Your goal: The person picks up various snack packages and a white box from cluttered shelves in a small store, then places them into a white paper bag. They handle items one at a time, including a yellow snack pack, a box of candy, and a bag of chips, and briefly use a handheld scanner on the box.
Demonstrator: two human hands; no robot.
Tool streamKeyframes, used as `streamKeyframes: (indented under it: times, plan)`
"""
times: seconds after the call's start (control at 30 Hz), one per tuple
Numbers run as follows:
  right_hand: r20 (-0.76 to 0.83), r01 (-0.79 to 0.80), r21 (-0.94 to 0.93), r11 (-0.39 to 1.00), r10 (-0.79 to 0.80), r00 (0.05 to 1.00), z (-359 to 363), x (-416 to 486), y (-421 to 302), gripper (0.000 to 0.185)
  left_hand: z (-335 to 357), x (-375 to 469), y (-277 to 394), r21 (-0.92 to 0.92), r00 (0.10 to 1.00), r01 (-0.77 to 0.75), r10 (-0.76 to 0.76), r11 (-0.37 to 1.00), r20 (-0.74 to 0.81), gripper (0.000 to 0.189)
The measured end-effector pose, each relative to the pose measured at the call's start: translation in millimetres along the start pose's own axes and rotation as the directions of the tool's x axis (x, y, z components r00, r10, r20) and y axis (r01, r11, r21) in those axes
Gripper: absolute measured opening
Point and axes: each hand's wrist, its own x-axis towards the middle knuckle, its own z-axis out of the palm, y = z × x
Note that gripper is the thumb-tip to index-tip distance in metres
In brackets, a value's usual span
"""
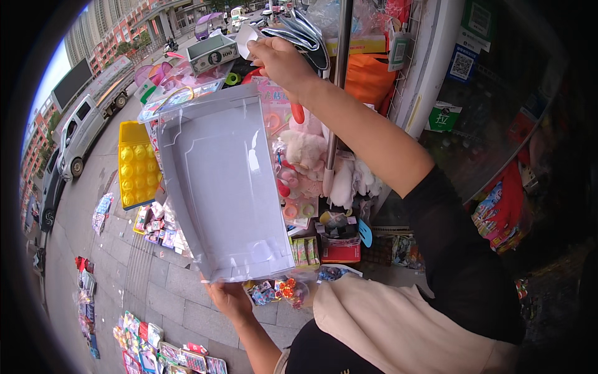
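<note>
A shallow white cardboard box (224,187) with clear plastic over its face stands tilted in front of me. Its lower edge rests on the fingers of my left hand (231,299), which grips it from beneath. Above the box's top end, my right hand (280,61) pinches a small white piece of paper or card (246,41) between thumb and fingers. Just beyond that hand is a box printed like a banknote (212,55). Folded silvery sheets (301,39) lie behind the right hand.
A metal pole (340,84) rises beside my right forearm. Plush toys (303,149) hang behind the box. A yellow tray of round pieces (137,163) stands at left. Small packaged goods (163,350) lie on the paving. A pickup truck (88,117) is on the street.
</note>
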Motion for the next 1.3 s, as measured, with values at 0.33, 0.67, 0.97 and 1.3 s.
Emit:
streamKeyframes:
  times: [0.33, 0.67, 0.97, 1.3]
  plan:
    - [0.137, 0.206, -0.972, 0.113, -0.441, 0.887, -99, -369, -92, 0.114, 119, -71, -37, 0.296, 0.780, -0.399, 0.151, 0.868, 0.608, 0.054]
    - [-0.867, -0.204, -0.170, 0.964, -0.048, 0.495, -210, -557, -86, 0.099, 234, -217, -128, 0.269, 0.462, -0.013, -0.233, 0.963, 0.856, 0.056]
    - [-0.803, -0.394, 0.429, 0.813, 0.542, 0.246, -288, -732, -161, 0.027, 291, -313, -176, 0.188, 0.273, -0.695, 0.013, 0.694, 0.962, 0.056]
    - [-0.983, 0.573, 0.137, 0.808, 0.180, -0.018, -401, -893, -285, 0.028, 283, -266, -189, 0.032, 0.047, -0.933, 0.032, 0.358, 0.998, 0.049]
